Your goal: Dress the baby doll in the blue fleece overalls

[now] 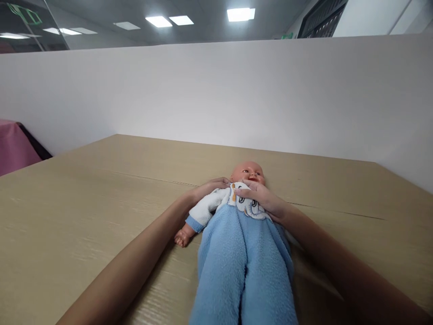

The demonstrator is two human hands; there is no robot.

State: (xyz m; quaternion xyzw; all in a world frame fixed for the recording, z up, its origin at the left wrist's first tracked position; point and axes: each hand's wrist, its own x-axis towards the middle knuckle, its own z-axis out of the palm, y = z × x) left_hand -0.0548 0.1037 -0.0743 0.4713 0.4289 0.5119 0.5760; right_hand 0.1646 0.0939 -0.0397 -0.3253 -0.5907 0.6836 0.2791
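Observation:
A baby doll (249, 172) lies on its back on the wooden table (84, 207), head away from me. It wears a fleece suit (243, 262) with blue legs, white sleeves and a cartoon print on the chest. My left hand (209, 186) grips the suit at the doll's shoulder by the collar. My right hand (260, 195) lies on the doll's chest, its fingers pinching the cloth at the neck opening. The doll's bare hand (183, 235) sticks out of the blue-cuffed sleeve.
A white partition wall (216, 90) runs along the far edge of the table. At the far left sits something pink (13, 146). Ceiling lights show above the partition.

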